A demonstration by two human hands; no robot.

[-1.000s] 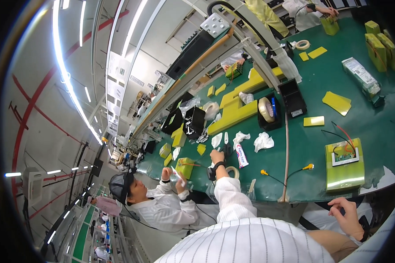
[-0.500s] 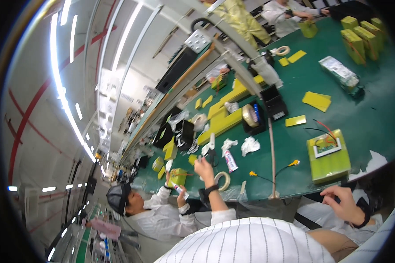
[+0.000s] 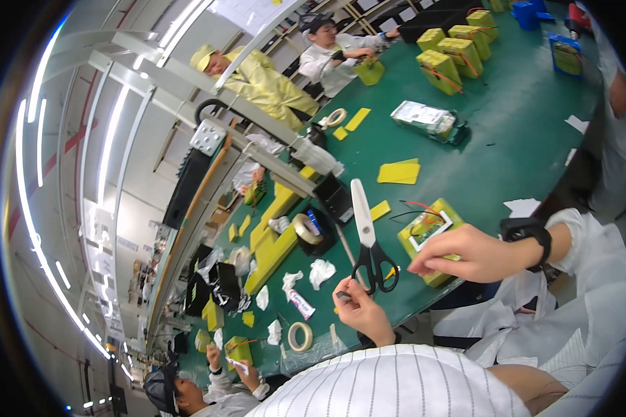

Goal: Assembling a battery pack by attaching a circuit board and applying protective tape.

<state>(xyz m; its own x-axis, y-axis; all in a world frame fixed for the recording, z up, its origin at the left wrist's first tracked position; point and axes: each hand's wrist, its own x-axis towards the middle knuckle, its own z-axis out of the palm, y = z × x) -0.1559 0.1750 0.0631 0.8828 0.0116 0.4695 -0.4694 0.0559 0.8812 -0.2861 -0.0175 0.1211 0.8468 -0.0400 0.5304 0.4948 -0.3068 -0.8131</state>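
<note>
My left hand [image 3: 365, 313] grips a pair of scissors [image 3: 366, 233] by one black handle loop, the white blades pointing up and away over the table. A small dark bit shows at its fingertips; I cannot make out whether it belongs to the handle. Loosely bent, my right hand [image 3: 469, 254] hovers over the near part of a yellow-green battery pack [image 3: 407, 238] and holds nothing visible. The pack has a white-framed circuit board with red and black wires, partly hidden by the hand. A yellow cable connector [image 3: 392, 272] shows behind the scissors' handles.
On the green table [image 3: 501, 167] lie yellow sheets [image 3: 398, 172], a silvery wrapped block [image 3: 428, 121], a glue tube [image 3: 301, 304], a tape roll [image 3: 300, 336] and crumpled tissue [image 3: 321, 274]. More battery packs [image 3: 459, 59] stand far off. Co-workers sit at the left and far edges. A shelf frame rises at left.
My left hand has taken the scissors off the table and brought them rightward. My right hand has moved forward over the battery pack. The view has swung right.
</note>
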